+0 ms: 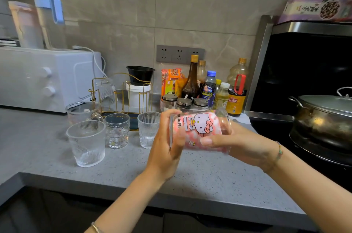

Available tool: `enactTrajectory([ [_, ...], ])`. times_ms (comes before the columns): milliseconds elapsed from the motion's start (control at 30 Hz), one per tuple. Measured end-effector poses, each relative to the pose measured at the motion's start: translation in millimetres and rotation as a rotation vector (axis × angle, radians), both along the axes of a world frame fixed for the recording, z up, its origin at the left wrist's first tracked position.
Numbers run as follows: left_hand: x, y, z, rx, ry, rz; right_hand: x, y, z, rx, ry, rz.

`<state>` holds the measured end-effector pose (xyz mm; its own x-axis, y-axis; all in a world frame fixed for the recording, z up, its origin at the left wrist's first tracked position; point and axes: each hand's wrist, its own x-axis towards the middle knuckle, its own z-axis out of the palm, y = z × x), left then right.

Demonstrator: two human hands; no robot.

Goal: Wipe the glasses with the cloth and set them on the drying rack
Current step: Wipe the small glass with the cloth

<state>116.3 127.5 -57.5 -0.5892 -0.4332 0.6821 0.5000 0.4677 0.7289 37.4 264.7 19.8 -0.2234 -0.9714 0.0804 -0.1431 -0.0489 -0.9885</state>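
You're holding glass (222,121) sideways, centre frame: left hand (165,149) gripping base, right hand (240,143) gripping rim, cloth (198,125) inside. Rotate slowly, wiping fully.

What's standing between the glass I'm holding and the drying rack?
A ribbed tumbler and a short printed glass stand on the counter right before the gold drying rack; the held glass probably has to go over them.

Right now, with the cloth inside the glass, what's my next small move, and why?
Probably rotate the glass with the left hand against the cloth: it lies sideways, right hand at its mouth, cloth packed inside, so wiping looks unfinished. The rack can wait.
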Motion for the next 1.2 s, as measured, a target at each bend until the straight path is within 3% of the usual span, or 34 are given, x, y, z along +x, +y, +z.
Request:
enactTrajectory([
  [200,1,-1,5,0.017,-0.086,-0.039,-6,-4,-9,-0.061,0.004,-0.124],
  [533,1,-3,22,0.406,-0.387,-0.107,-6,-9,-12,-0.103,0.267,-0.359],
  [733,5,-1,15,0.202,-0.202,0.016,-6,-8,-10,-0.035,0.160,-0.245],
  [967,8,-3,7,0.014,-0.084,-0.050,-11,-3,-10,-0.061,-0.094,-0.043],
  [1200,11,-4,7,-0.007,-0.175,-0.059,-11,-6,-12,-0.011,0.035,-0.213],
])
